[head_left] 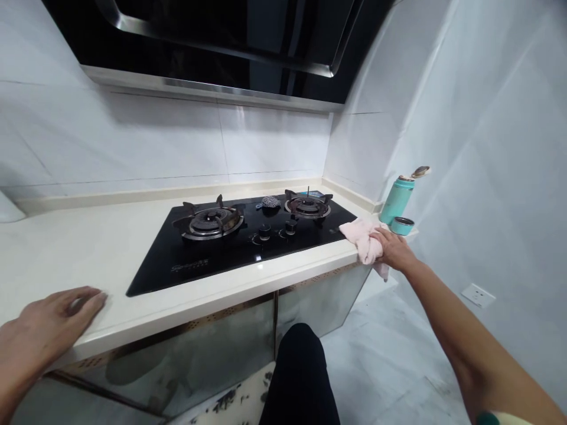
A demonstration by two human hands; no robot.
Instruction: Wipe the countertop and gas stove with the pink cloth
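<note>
My right hand (394, 248) grips a pink cloth (363, 236) at the right end of the cream countertop (110, 242), beside the front right corner of the black glass gas hob (239, 248). Part of the cloth hangs over the counter's front edge. My left hand (53, 319) lies flat on the counter's front edge at the far left, fingers stretched out and holding nothing. The hob has two burners (212, 221) and two knobs (278, 229).
A steel scouring ball (270, 202) sits on the hob between the burners. A teal flask (397, 199) and its cap (402, 225) stand in the right corner by the wall. A black range hood (230, 35) hangs overhead. My dark-trousered leg (301, 378) shows below.
</note>
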